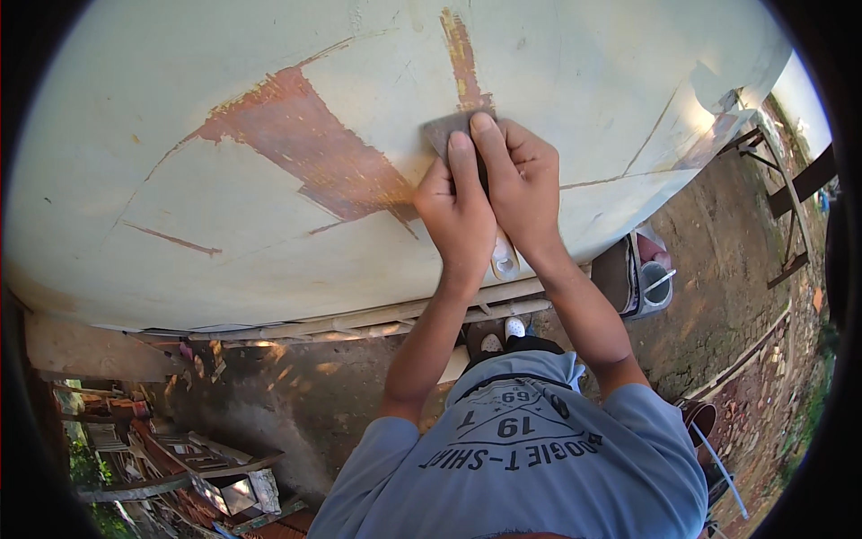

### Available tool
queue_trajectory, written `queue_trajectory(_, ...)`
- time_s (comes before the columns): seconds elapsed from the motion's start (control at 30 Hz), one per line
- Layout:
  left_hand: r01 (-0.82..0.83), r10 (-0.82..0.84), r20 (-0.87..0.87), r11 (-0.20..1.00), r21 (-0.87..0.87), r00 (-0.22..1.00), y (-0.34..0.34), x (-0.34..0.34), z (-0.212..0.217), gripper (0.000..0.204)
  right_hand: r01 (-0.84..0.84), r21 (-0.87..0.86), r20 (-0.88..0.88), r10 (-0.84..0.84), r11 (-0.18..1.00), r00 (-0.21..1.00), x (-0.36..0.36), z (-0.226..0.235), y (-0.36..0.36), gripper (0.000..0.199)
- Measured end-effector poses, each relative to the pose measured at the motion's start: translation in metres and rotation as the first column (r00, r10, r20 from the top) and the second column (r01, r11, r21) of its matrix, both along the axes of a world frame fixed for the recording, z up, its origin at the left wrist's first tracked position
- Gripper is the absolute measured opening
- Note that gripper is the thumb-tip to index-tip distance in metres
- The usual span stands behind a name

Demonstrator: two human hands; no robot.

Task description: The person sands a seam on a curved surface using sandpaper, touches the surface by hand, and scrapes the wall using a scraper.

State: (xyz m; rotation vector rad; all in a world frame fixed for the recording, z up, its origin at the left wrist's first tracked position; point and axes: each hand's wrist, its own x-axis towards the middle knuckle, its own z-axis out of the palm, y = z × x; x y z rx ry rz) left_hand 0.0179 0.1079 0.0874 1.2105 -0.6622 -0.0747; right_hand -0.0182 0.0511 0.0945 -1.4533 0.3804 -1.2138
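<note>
Both my hands are closed round one scraper (439, 133), its flat dark blade pressed to a pale painted surface (377, 260). My left hand (453, 208) wraps it from the left, thumb on the blade. Beside it my right hand (523, 184) grips from the other side, its thumb also along the blade. Out below my palms pokes the handle's end, with a hole in it. A narrow scraped strip (461, 58) runs up from the blade, reddish brown with yellowish flecks. Left of my hands lies a broad bare reddish-brown patch (310, 139) with ragged edges.
A bucket (657, 286) with a stick in it stands at the right, below the surface's edge. Broken wood and scraps (206, 467) are heaped at the lower left. A metal frame (790, 193) stands at the far right. Bamboo poles (386, 323) run under the near edge.
</note>
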Motion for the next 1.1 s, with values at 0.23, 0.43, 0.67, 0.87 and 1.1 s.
queue_trajectory(0.23, 0.079, -0.08, -0.048, 0.997, -0.011, 0.996, 0.0, 0.009, 0.016, 0.044, -0.024, 0.041, 0.011, 0.024, 0.999, 1.0, -0.003, 0.027, 0.003, 0.04)
queue_trajectory(0.43, 0.0, 0.001, -0.012, 0.995, 0.096, 1.0, 0.004, -0.001, -0.042, 0.049, -0.002, 0.104, -0.052, 0.007, 0.995, 0.999, -0.011, -0.042, 0.006, 0.038)
queue_trajectory(0.67, 0.079, -0.076, -0.025, 0.989, 0.127, 0.997, 0.008, -0.007, -0.09, 0.041, -0.045, 0.194, -0.057, 0.057, 0.98, 0.997, -0.023, -0.099, 0.016, 0.03)
queue_trajectory(0.87, 0.085, -0.083, -0.042, 0.995, 0.049, 0.996, 0.004, -0.007, -0.089, 0.036, -0.011, 0.148, -0.073, 0.022, 0.989, 0.997, -0.023, -0.095, 0.013, 0.031)
queue_trajectory(1.1, 0.084, -0.081, -0.041, 0.993, 0.083, 0.996, 0.003, -0.006, -0.079, 0.036, -0.027, 0.147, -0.031, 0.032, 0.989, 0.999, -0.016, -0.096, 0.009, 0.031)
